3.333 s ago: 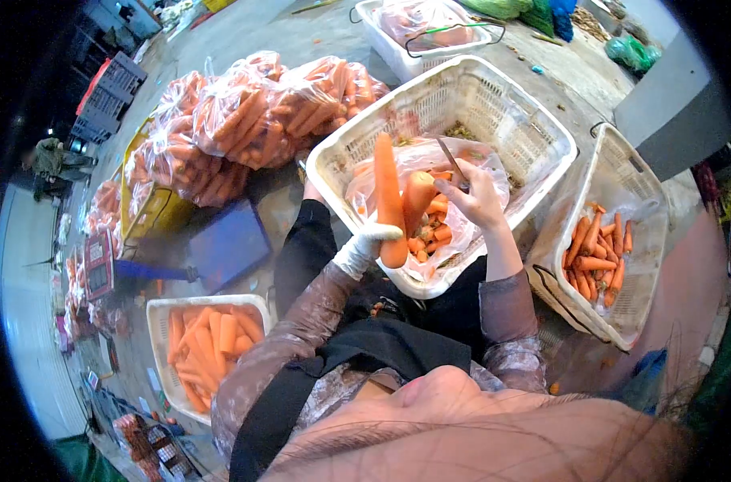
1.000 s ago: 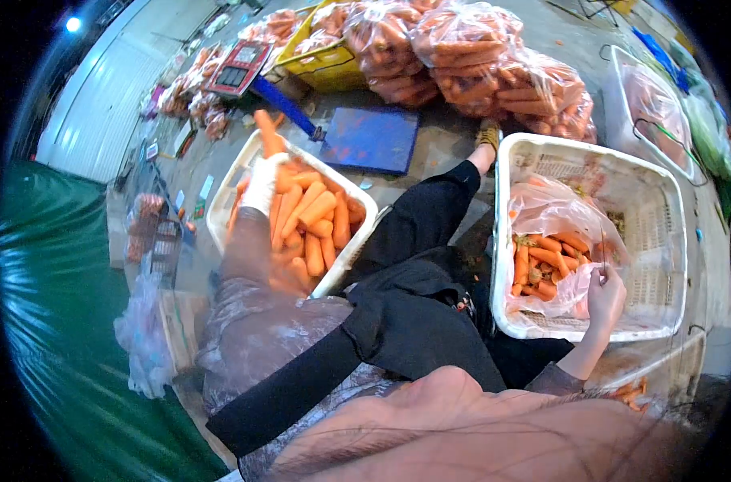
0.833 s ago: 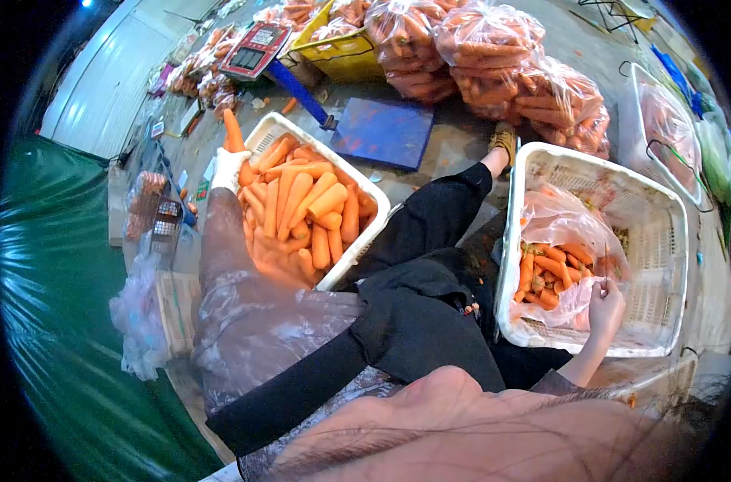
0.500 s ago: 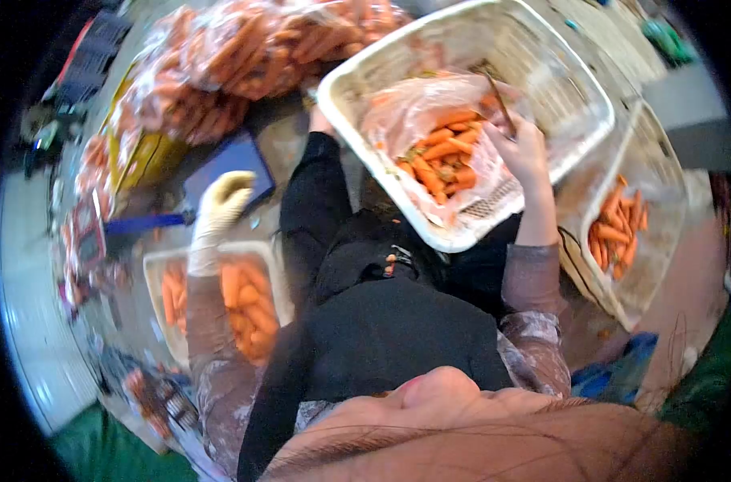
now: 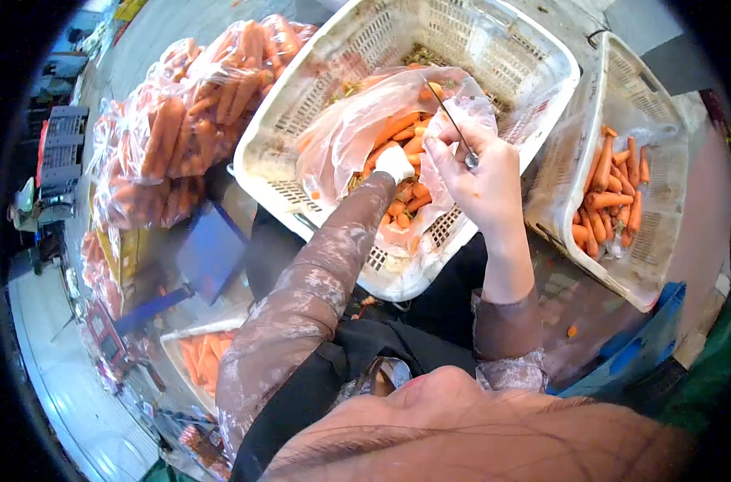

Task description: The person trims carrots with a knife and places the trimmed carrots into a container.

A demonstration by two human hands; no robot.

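In the head view, my right hand (image 5: 486, 177) is closed around a thin-bladed knife (image 5: 448, 115), whose blade points up and away over the basket. My left hand (image 5: 395, 163), in a white glove, reaches down among the carrots (image 5: 417, 198); its fingers are hidden, so its grip does not show. The carrots lie in a pinkish plastic bag (image 5: 333, 153), opened out inside a large white plastic basket (image 5: 270, 153). Part of the bag's edge rises close beside my right fingers; whether they touch it is unclear.
On the right stands a second white basket (image 5: 651, 241) holding carrots. A smaller tub (image 5: 172, 345) of carrots sits lower left, near a blue platform scale (image 5: 212, 249). Filled carrot bags (image 5: 196, 104) are piled at upper left. A blue crate (image 5: 638, 341) is at lower right.
My left hand has moved from above the small tub and scale across to the right, into the carrots in the bag. My right hand stays over the basket with the knife.
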